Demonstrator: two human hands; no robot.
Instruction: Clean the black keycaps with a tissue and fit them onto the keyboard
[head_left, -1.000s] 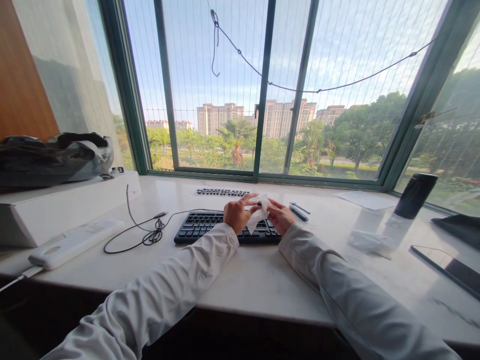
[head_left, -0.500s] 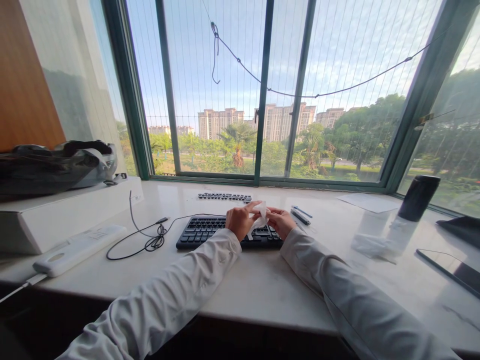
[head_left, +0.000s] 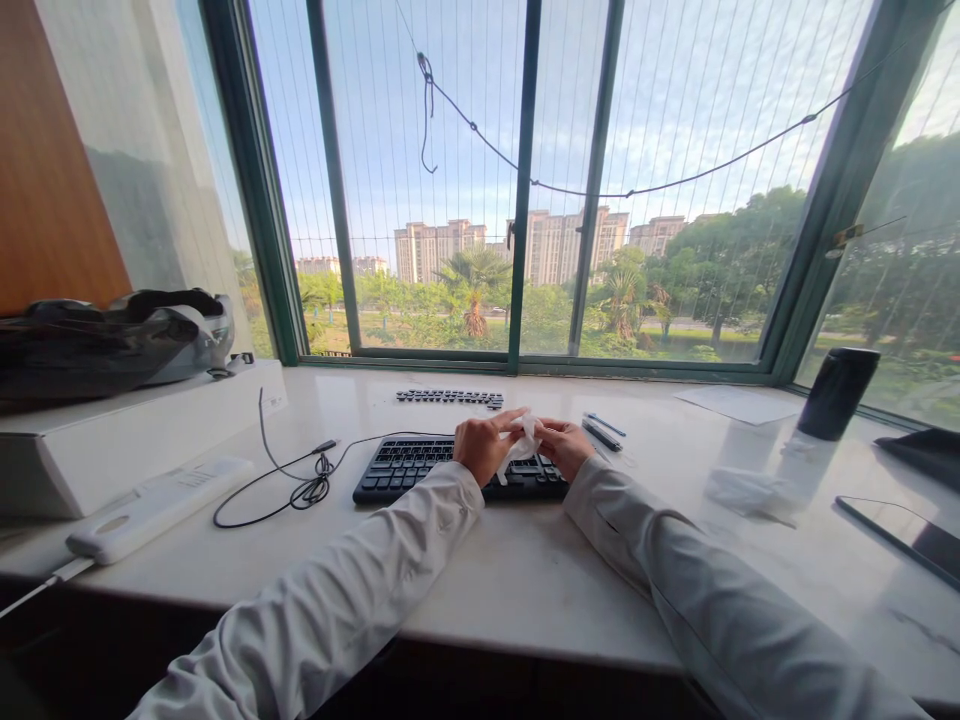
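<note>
Over the black keyboard [head_left: 397, 470], my left hand [head_left: 484, 447] and my right hand [head_left: 566, 447] come together around a thin white tissue [head_left: 519, 452]. The tissue looks crumpled and partly see-through, and one end hangs down towards the keys. Both hands are closed, their fingertips pinching it from either side. Part of the keyboard's right half is hidden behind my hands and the tissue. Rows of loose black keycaps [head_left: 448, 398] lie on the white counter behind the keyboard.
A coiled black cable [head_left: 311, 488] lies left of the keyboard, near a white power strip [head_left: 161, 505]. To the right are pen-like tools [head_left: 601, 434], crumpled clear plastic [head_left: 750, 490], a paper sheet [head_left: 739, 405], a black cylinder [head_left: 838, 393] and a tablet-like device [head_left: 900, 535].
The tissue between my fingers has bunched up and its upper tip sits lower. My hands stay in nearly the same place; the whole view has shifted slightly.
</note>
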